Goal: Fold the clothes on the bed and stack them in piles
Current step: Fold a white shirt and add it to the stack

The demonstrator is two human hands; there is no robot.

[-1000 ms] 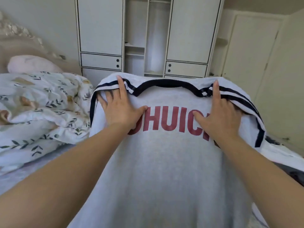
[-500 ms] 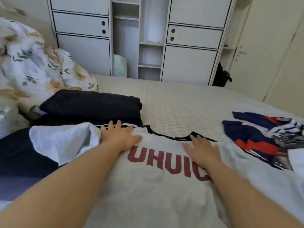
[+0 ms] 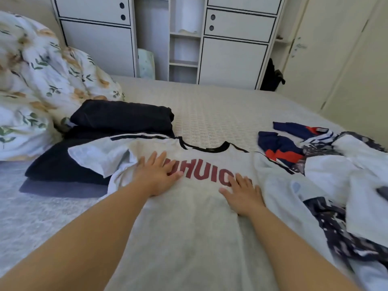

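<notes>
Grey t-shirt (image 3: pixel 189 227) lies flat lengthwise on the bed (image 3: pixel 220 110), collar toward the far edge. Left hand (image 3: pixel 156 175) and right hand (image 3: pixel 243 194) both press flat on its chest lettering, fingers spread, gripping nothing.

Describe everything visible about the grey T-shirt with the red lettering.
The grey T-shirt looks like soft knit fabric and lies spread front up on the bed, its neck pointing away from the person. It has a black neckband, black stripes along the shoulders and large red letters across the chest. Its left sleeve is crumpled over the dark folded clothes. The left hand and right hand both press flat on the chest, partly covering the letters. Its right side meets the unfolded clothes.
</notes>
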